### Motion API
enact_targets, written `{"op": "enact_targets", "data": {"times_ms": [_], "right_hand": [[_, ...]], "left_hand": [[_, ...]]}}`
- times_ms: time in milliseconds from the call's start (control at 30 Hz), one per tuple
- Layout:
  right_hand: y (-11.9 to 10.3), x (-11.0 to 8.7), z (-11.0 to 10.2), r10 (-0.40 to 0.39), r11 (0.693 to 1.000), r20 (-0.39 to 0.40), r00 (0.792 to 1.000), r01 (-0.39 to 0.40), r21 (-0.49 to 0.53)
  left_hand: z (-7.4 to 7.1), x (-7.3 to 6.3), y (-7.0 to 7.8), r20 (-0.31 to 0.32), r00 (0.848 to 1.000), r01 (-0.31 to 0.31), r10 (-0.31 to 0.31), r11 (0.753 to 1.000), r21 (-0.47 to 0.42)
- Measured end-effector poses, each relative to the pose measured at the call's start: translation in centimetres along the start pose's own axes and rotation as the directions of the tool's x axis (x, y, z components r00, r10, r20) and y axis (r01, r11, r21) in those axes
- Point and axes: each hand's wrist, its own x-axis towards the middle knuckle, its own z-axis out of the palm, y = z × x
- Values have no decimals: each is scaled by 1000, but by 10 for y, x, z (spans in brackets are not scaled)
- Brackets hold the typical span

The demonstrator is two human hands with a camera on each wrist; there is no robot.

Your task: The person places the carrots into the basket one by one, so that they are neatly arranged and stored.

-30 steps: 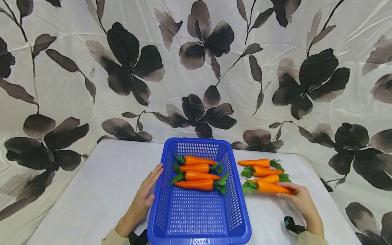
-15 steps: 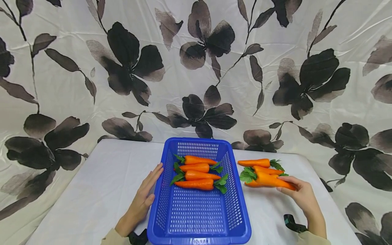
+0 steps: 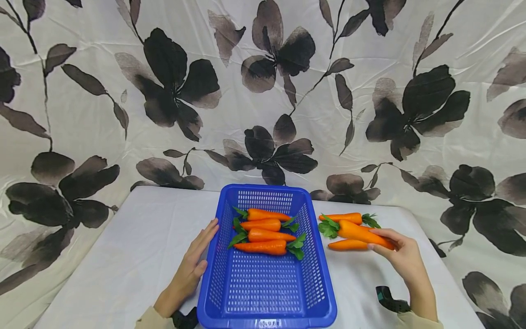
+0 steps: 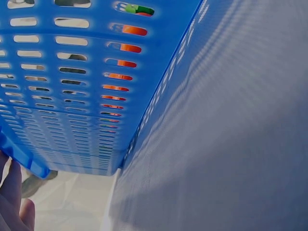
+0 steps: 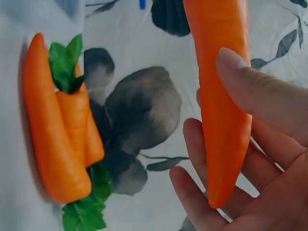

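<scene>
My right hand [image 3: 404, 256] pinches an orange carrot [image 3: 355, 231] near its pointed end, its green leaves facing the basket. In the right wrist view the thumb lies across this carrot [image 5: 224, 106], with fingers behind it. Below it on the table are three more carrots, among them the front one [image 3: 347, 245] and the back one [image 3: 343, 217], partly covered by the held carrot's leaves. My left hand [image 3: 191, 265] rests with straight fingers against the left rim of a blue plastic basket [image 3: 267, 288]. Inside, several carrots [image 3: 263, 248] lie in a row toward the far end.
A white cloth covers the table [image 3: 111, 256]. Behind it hangs a floral curtain [image 3: 230, 105]. The basket's perforated side wall [image 4: 62, 96] fills much of the left wrist view. Black wrist cameras sit at both wrists, the right camera [image 3: 390, 299] close above the table.
The right hand has lifted the front carrot and moved it away over the others, uncovering the carrot behind it. The left hand and the basket have stayed in place.
</scene>
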Motion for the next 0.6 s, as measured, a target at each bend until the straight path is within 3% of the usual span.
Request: {"op": "enact_targets", "data": {"times_ms": [333,600], "right_hand": [[-27,-2,14,-14,997,-63,998,18,71],[-59,2,28,31,988,7,1000,-31,150]], "left_hand": [[0,3,0,-1,999,-33,33,999,-17],[1,2,-2,-15,998,-57,56,998,-31]]}}
